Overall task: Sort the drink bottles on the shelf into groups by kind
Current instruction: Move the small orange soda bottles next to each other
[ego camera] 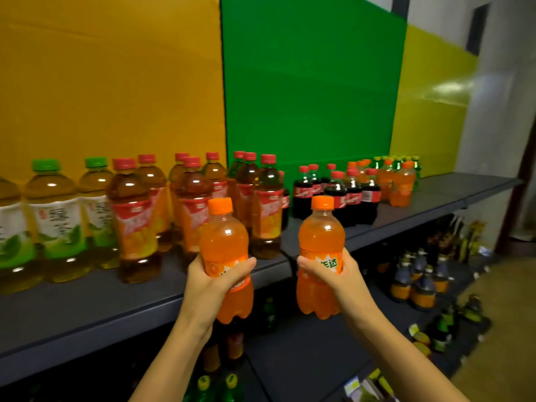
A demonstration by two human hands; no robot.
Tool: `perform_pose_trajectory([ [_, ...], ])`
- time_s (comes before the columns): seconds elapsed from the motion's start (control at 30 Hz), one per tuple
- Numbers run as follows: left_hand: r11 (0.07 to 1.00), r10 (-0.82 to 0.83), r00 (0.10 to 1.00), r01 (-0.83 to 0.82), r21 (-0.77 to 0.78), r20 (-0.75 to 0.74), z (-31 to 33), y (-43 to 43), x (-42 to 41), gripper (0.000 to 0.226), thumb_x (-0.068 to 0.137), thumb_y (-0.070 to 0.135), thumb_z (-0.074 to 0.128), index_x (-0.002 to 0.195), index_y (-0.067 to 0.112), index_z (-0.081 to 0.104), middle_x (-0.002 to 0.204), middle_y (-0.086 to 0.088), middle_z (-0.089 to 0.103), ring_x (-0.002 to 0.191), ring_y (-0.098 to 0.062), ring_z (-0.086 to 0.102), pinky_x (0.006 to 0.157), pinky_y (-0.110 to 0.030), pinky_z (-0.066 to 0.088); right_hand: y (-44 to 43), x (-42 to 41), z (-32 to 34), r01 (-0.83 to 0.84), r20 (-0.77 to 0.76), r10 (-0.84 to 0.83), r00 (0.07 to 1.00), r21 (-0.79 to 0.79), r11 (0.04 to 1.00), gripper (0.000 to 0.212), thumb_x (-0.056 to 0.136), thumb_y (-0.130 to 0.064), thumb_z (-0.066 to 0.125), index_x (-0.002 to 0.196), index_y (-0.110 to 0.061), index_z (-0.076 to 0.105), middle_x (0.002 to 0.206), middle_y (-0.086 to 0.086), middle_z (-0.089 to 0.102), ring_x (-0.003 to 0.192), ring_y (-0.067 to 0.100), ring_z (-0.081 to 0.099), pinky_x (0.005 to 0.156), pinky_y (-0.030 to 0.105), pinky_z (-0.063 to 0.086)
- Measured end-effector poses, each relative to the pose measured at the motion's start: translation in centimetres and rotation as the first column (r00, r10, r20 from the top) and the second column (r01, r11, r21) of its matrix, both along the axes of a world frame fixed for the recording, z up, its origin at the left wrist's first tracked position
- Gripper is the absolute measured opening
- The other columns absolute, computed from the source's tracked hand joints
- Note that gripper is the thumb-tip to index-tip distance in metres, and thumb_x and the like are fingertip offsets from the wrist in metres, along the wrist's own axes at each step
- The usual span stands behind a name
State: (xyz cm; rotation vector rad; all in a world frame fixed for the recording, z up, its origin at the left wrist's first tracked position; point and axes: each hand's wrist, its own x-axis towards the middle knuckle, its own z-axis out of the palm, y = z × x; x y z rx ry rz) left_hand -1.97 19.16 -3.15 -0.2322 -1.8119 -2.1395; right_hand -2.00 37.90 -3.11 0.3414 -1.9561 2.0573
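My left hand (210, 281) grips an orange soda bottle (224, 242) around its label, upright, in front of the dark shelf (87, 303). My right hand (333, 271) grips a second orange soda bottle (320, 236) the same way, a little to the right. Both bottles hang in the air before the shelf's front edge. On the shelf stand green-capped tea bottles (55, 216) at the left, red-capped iced tea bottles (133, 216) in the middle, cola bottles (338, 195) right of them, then orange soda bottles (401, 184) and green bottles (416, 166) at the far right.
Behind the shelf are orange (110, 82), green (310, 82) and yellow (435, 111) back panels. Lower shelves (304, 352) hold dark and green bottles (420, 282) and packets. A grey wall (507, 97) lies to the right. Bare shelf surface (464, 184) shows at the right end.
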Motion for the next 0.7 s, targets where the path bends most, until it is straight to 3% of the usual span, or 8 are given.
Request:
perform_pose_trajectory([
  [0.13,0.998,-0.067,0.998,0.067,-0.011,-0.009,-0.3,6.3,-1.8,0.036,0.052,0.026,0.073,0.086,0.021,0.062,0.068,0.006,0.069,0.068,-0.014,0.066,0.064,-0.03,0.05,7.0,-1.0,-0.1,0.093,0.004,-0.093,0.996,-0.022,0.995,0.03,0.074,-0.016,0.073,0.096,-0.026,0.055,0.089,0.002,0.065,0.083,0.019,0.064,0.069,0.028,0.049],
  [0.27,0.993,-0.115,0.993,0.116,-0.026,0.01,-0.6,12.3,-3.9,0.036,0.052,0.025,0.076,0.085,0.02,0.062,0.067,0.008,0.067,0.066,-0.012,0.066,0.064,-0.029,0.05,12.4,-2.4,-0.3,0.178,-0.005,-0.178,0.984,-0.018,0.984,0.04,0.067,-0.022,0.08,0.097,-0.026,0.055,0.091,0.003,0.066,0.086,0.021,0.065,0.069,0.029,0.049],
  [0.37,0.985,-0.164,0.986,0.165,-0.057,0.009,-0.7,16.5,-5.9,0.032,0.062,0.017,0.083,0.084,0.019,0.061,0.069,0.005,0.066,0.067,-0.013,0.066,0.063,-0.026,0.048,16.1,-3.9,-0.3,0.217,-0.027,-0.218,0.976,-0.027,0.976,0.031,0.075,-0.015,0.072,0.096,-0.027,0.054,0.091,0.002,0.065,0.085,0.018,0.064,0.067,0.025,0.049],
  [0.47,0.975,-0.206,0.979,0.206,-0.078,0.003,-0.6,20.8,-8.3,0.022,0.07,0.011,0.075,0.083,0.02,0.06,0.071,0.004,0.065,0.063,-0.006,0.065,0.06,-0.02,0.048,19.6,-6.0,-0.5,0.254,-0.049,-0.255,0.966,-0.025,0.967,0.03,0.076,-0.014,0.071,0.096,-0.027,0.054,0.089,0.001,0.064,0.081,0.013,0.064,0.063,0.02,0.049],
  [0.7,0.955,-0.287,0.958,0.284,-0.092,-0.024,-0.5,31.0,-15.5,0.026,0.07,0.01,0.076,0.089,0.022,0.061,0.075,0.003,0.067,0.062,-0.004,0.066,0.051,-0.013,0.049,28.2,-13.0,-0.7,0.278,-0.102,-0.275,0.956,0.014,0.961,0.034,0.074,-0.013,0.072,0.098,-0.027,0.053,0.088,-0.001,0.064,0.071,0.0,0.064,0.059,0.013,0.05],
])
